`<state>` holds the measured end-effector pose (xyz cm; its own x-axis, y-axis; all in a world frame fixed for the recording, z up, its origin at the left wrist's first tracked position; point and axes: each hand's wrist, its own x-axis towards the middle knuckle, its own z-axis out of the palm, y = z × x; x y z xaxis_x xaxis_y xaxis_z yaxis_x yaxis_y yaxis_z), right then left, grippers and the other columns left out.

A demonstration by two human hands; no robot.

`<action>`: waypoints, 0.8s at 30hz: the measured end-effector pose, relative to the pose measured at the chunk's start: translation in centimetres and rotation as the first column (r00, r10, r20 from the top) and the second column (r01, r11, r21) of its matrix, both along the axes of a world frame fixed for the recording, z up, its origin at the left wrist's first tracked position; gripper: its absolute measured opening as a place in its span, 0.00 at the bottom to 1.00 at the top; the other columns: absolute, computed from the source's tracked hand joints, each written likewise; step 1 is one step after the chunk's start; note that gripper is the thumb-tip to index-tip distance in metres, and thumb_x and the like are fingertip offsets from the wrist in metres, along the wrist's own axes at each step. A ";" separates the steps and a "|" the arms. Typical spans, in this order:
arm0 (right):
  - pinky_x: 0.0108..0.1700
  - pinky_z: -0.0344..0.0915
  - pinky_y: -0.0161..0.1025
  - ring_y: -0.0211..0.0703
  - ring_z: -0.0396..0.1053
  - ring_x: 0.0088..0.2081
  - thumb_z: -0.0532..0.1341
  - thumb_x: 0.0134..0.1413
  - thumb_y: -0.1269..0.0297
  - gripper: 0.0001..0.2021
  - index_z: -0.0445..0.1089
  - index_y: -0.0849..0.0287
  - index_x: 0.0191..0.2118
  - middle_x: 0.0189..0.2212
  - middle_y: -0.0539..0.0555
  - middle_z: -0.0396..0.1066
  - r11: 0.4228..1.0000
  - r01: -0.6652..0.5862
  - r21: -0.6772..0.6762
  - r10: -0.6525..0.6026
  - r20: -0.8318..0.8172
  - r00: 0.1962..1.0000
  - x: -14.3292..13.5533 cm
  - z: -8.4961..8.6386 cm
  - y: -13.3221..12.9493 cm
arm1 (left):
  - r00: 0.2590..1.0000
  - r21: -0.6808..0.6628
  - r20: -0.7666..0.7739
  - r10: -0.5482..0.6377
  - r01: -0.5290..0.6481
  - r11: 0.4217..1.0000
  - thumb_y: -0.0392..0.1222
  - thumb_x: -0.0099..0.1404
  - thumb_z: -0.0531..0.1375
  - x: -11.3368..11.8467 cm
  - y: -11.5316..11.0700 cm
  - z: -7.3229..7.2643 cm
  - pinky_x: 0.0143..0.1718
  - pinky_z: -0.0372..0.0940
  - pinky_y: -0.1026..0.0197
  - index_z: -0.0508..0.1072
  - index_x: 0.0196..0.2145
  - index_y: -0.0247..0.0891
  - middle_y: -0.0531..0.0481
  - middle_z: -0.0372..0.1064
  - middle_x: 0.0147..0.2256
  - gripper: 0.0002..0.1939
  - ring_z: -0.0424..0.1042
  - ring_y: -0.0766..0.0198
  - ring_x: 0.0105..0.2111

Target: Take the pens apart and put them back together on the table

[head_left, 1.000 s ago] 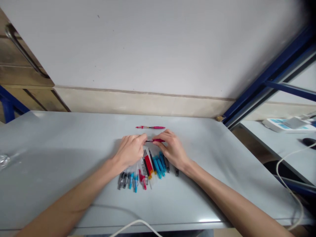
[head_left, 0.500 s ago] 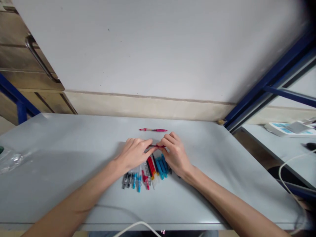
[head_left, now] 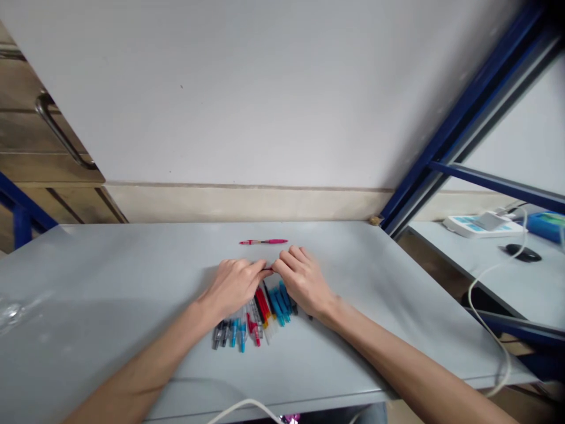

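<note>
Above a row of pen parts, my left hand (head_left: pixel 233 284) and my right hand (head_left: pixel 303 280) pinch one thin dark and red pen piece (head_left: pixel 267 269) between them, mostly hidden by the fingers. Below them lie several clear, black and blue tips (head_left: pixel 233 333), a red pen part (head_left: pixel 253 328), red refills (head_left: pixel 262 303) and blue barrels (head_left: pixel 280 303), side by side. Part of this row is hidden under my hands. Beyond my hands a red pen (head_left: pixel 263 241) lies crosswise on the grey table (head_left: pixel 132 330).
At the left edge sits clear plastic (head_left: pixel 13 312). A white cable (head_left: pixel 479 282) hangs at the right, near a black mouse (head_left: pixel 522 252) and a white device (head_left: pixel 477 227) on another table. Blue frame posts (head_left: pixel 410 159) and a wall (head_left: pixel 265 100) stand behind.
The view has shifted a little to the right and tilted up. My hands have drawn closer together around the pen piece, which shows less between the fingers.
</note>
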<state>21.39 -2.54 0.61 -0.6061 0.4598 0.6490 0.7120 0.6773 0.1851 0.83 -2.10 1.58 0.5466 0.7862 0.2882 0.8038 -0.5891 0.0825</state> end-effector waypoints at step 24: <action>0.41 0.62 0.42 0.45 0.63 0.36 0.52 0.70 0.69 0.09 0.68 0.58 0.37 0.33 0.54 0.66 0.935 -0.058 -0.351 -0.105 -0.429 0.897 2.8 1.1 1.6 | 0.959 -0.031 0.252 0.130 -0.126 0.992 0.40 0.75 0.50 -2.0 1.8 -0.2 0.29 0.50 0.61 0.67 0.31 0.41 0.53 0.71 0.31 0.14 0.68 0.63 0.29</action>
<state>24.21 -0.93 1.70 -0.2868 0.7138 0.6389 0.6804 0.6213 -0.3887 -1.17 -0.31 1.38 0.3523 0.8500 0.3916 0.8242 -0.4800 0.3005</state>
